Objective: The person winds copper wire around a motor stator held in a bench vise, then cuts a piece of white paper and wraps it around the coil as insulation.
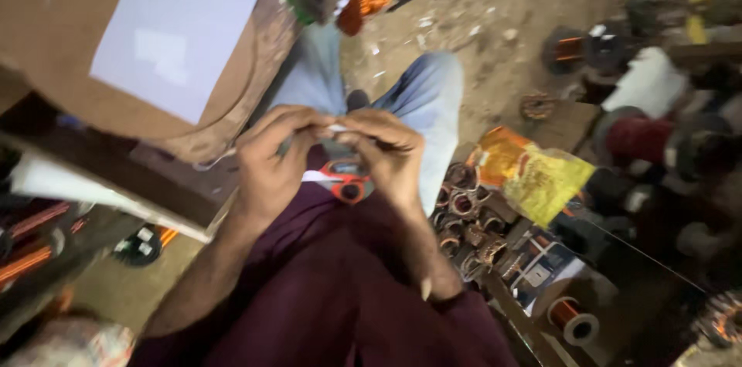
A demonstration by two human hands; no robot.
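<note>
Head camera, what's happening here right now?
A seated person holds both hands together over their lap, the left hand and right hand pinching a small white strip between the fingertips. Red-handled scissors lie on the lap just below. A white sheet rests on brown cardboard to the left. Copper wire coils and a yellow-orange bag sit on the right. The picture is blurred.

A single head-worn camera is looking steeply down, close over the lap, with the dirt floor [502,19] stretching toward twelve o'clock.
</note>
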